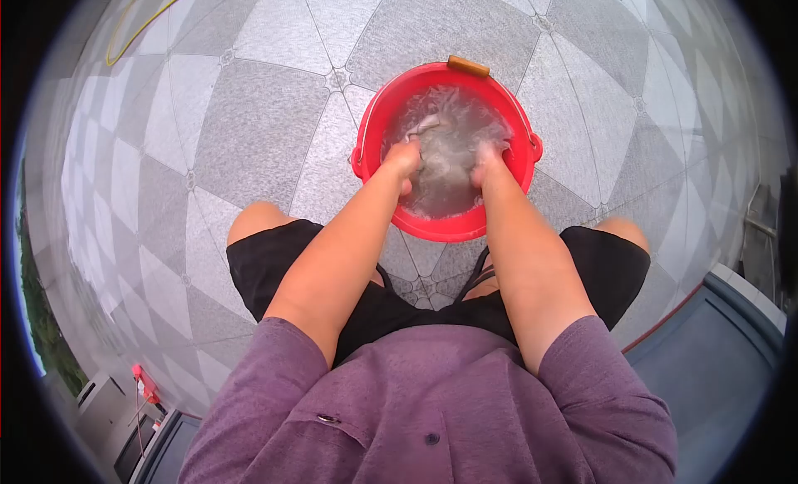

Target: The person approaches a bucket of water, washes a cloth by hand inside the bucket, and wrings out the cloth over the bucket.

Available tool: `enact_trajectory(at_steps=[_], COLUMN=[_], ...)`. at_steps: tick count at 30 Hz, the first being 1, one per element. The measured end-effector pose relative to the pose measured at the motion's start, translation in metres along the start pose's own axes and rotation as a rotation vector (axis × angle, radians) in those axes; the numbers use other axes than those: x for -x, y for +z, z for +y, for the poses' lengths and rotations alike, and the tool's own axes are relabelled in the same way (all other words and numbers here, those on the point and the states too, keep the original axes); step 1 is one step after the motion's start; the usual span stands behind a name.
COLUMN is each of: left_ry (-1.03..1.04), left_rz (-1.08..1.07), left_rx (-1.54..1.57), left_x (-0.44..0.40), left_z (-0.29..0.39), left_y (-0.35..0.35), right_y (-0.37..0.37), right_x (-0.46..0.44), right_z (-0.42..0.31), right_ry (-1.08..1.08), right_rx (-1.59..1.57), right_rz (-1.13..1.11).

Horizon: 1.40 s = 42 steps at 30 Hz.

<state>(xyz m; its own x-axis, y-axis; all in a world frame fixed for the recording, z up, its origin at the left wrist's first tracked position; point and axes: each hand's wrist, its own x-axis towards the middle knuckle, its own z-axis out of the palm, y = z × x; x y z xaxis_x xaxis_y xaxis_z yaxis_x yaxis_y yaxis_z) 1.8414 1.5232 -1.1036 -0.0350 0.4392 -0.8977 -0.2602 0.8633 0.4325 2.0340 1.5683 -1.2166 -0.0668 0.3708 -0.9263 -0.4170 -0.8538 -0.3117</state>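
Observation:
A red bucket (440, 228) stands on the floor between my feet, holding cloudy, churning water (447, 183). My left hand (404, 160) dips in at the left side, its fingers curled and partly under the surface. Beside those fingers a pale, wet piece (426, 125) shows, perhaps fabric; its kind is unclear. Near the right wall of the bucket, my right hand (489, 161) is sunk in the water, blurred by splashing, so its fingers are hidden. The bucket's wire handle with its wooden grip (468, 66) rests against the far rim.
Grey and white patterned tiles (266, 118) cover the floor. A yellow hose or cord (154, 20) lies at the far left. A dark grey panel or door (706, 359) is at the lower right, and a red object (145, 384) at the lower left.

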Motion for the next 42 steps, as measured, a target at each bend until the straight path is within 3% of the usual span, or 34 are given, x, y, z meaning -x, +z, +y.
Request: enact_trajectory(at_steps=[1, 4, 6, 9, 12, 13, 15, 17, 18, 21, 23, 25, 27, 29, 30, 35, 38, 41, 42], left_ry=[-0.143, -0.154, -0.15, 0.097, 0.299, 0.108, 0.118, 0.053, 0.139, 0.465, 0.34, 0.095, 0.293, 0.507, 0.539, 0.629, 0.695, 0.612, 0.469], left_rz=[-0.094, -0.161, -0.308, -0.247, -0.56, -0.601, -0.733, -0.951, -0.871, -1.071, -0.665, 0.015, 0.2, 0.32, 0.301, 0.361, 0.252, 0.313, 0.232], left_rx=[0.201, 0.425, 0.584, 0.467, 0.359, 0.499, 0.557, 0.576, 0.622, 0.899, 0.724, 0.383, 0.191, -0.047, 0.059, -0.623, -0.997, -0.872, -0.721], left_x=[0.002, -0.003, -0.024, -0.076, -0.089, -0.048, -0.046, 0.003, -0.003, -0.012, -0.034, 0.012, 0.011, 0.018, 0.031, 0.043, 0.021, 0.013, 0.007], left_z=[0.005, 0.013, 0.016, 0.005, 0.015, 0.035, 0.035, 0.047, 0.043, 0.01, 0.014, 0.034, 0.032, 0.038, 0.047, 0.04, 0.01, -0.016, -0.014], left_y=[0.001, 0.007, 0.007, -0.007, -0.02, -0.014, -0.006, -0.006, 0.005, 0.019, 0.016, 0.037, 0.032, 0.02, 0.022, 0.012, 0.009, 0.018, 0.017], right_y=[0.004, 0.05, 0.065, 0.095, 0.112, 0.109, 0.114, 0.124, 0.128, 0.138, 0.133, 0.121, 0.113, 0.092, 0.077, 0.064, 0.039, 0.022, 0.021], right_x=[0.021, 0.132, 0.151, 0.202, 0.258, 0.256, 0.27, 0.278, 0.278, 0.244, 0.202, 0.173, 0.152, 0.124, 0.102, 0.112, 0.087, 0.026, 0.019], right_z=[-0.007, -0.024, -0.014, -0.002, 0.012, 0.023, 0.032, 0.023, 0.02, -0.006, -0.021, -0.041, -0.039, -0.026, -0.015, 0.024, 0.024, 0.032, 0.033], right_ry=[-0.02, -0.004, -0.138, -0.392, -0.467, -0.535, -0.857, -1.018, -1.093, -1.129, -1.236, -1.075, -1.046, -0.986, -0.944, -0.68, -0.5, -0.549, -0.529], right_rx=[-0.047, -0.297, -0.246, -0.047, 0.136, 0.319, 0.818, 1.013, 1.108, 1.316, 1.189, 1.079, 1.004, 1.034, 1.091, 1.231, 1.72, 1.409, 1.231], right_rz=[-0.089, -0.408, -0.479, -0.434, -0.484, -0.507, -0.392, -0.29, -0.235, 0.085, 0.206, 0.282, 0.317, 0.362, 0.388, 0.437, 0.259, 0.317, 0.289])
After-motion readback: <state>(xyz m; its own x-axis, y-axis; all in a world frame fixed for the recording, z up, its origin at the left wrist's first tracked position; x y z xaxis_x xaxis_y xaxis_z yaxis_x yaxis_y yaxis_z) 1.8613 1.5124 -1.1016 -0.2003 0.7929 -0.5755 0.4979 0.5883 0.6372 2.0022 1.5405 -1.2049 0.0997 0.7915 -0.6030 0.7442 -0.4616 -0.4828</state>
